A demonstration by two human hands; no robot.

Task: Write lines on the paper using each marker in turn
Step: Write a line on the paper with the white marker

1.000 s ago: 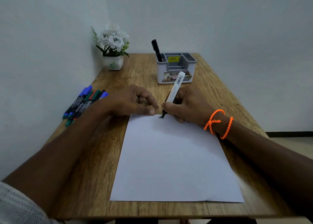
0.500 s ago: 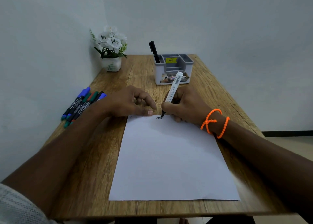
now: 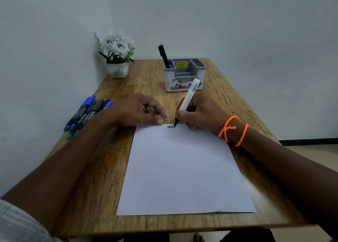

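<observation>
A white sheet of paper [image 3: 184, 168] lies on the wooden tabletop [image 3: 91, 177], filling the lower centre of the frame, its near edge close to the tabletop's front edge. Both forearms reach in from the lower corners toward the sheet's far edge. There the left hand [image 3: 135, 110] rests just left of centre, fingers loosely bent and holding nothing, its thumb tip pressing down on the top left part of the paper. Just to its right, the right hand [image 3: 199, 113], with orange bead bracelets [image 3: 232, 130] at the wrist, grips a white-barrelled marker [image 3: 188, 98]; the barrel tilts up and to the right, and its black tip touches the paper at the end of a short dark zigzag line [image 3: 170, 126] near the top edge. The two hands lie near each other but apart.

At mid left of the frame a bundle of capped markers [image 3: 87, 113] lies on the tabletop, partly behind the left wrist. Farther back, upper centre, stands a grey desk organiser [image 3: 184, 77] with a black pen [image 3: 164, 55] upright in its left compartment. A potted white flower [image 3: 117, 53] sits at the upper left by the wall.
</observation>
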